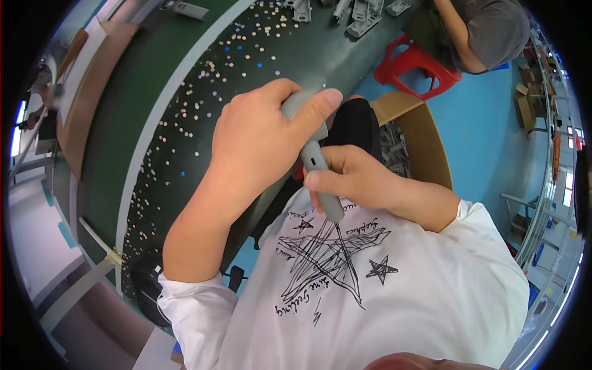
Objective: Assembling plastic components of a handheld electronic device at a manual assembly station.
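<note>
Both grips (256,126) (361,176) closed around gray part (317,163)

Both hands (256,132) (364,179) grip a grey plastic part (322,168) beside a dark green table (333,66).

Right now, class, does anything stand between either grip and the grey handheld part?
Nothing visible does. The left grip wraps the wider end of the grey handheld part, and the right grip holds its narrower length, bare skin directly on both. Its underside is hidden from this view.
</note>
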